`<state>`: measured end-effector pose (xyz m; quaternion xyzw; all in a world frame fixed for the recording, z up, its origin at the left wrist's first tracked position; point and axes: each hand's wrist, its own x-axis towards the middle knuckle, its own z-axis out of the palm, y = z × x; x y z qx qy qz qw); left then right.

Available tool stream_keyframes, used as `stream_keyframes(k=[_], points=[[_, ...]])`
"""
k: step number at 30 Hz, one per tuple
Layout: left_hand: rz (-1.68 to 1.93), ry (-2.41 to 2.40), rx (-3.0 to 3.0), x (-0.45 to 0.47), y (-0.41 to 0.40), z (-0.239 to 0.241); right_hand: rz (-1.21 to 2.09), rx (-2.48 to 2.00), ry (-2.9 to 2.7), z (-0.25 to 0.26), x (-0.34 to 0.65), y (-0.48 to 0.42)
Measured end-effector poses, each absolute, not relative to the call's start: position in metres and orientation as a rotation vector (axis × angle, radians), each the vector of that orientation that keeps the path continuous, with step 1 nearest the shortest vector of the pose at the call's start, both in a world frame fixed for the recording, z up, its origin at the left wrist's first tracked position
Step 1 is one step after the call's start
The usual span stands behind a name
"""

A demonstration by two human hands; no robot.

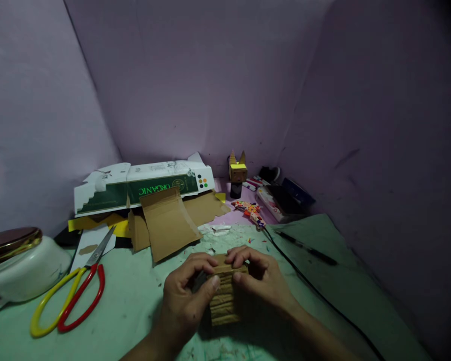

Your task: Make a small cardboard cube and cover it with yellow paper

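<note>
Ridged cardboard piece was pinched at its top edge, to the right of the scissors.
Left of the scissors sat a lidded white pot; beyond them to the right lay a plain brown cardboard sheet. Right of the scissors, over the green cloth, the left hand grasped the piece's upper left, thumb on the ridged face, fingertips at the flat top strip. Beside it, the right hand pinched the upper right the same way. The step looked like pressing or bending that strip along the edge; whether it was glued could not be told. The next move seemed to call for even pressure without crushing the ridges. Well right of the scissors lay a patterned glue gun, then a black pen-like tool.
</note>
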<state>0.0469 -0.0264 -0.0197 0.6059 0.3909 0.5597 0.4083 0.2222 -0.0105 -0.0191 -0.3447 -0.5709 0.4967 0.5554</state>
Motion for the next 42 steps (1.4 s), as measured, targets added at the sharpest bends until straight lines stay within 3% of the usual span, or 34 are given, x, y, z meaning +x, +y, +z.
stream_keyframes(k=[15,22,32,37,42], points=[[1.435,1.084,1.545,0.046,-0.027,-0.022,1.441,-0.879,-1.242,-0.015,0.232,-0.009],[1.394,1.015,1.684,0.041,-0.029,-0.028,1.376,-0.841,-1.279,-0.014,0.231,-0.009],[1.137,0.86,1.233,0.046,-0.029,-0.019,1.204,-0.7,-1.25,-0.026,0.236,-0.004],[1.261,1.042,1.276,0.051,-0.027,-0.024,1.229,-0.922,-1.157,-0.027,0.228,-0.008],[1.226,1.399,1.58,0.054,-0.022,-0.036,1.071,-1.117,-1.458,-0.024,0.216,-0.02]])
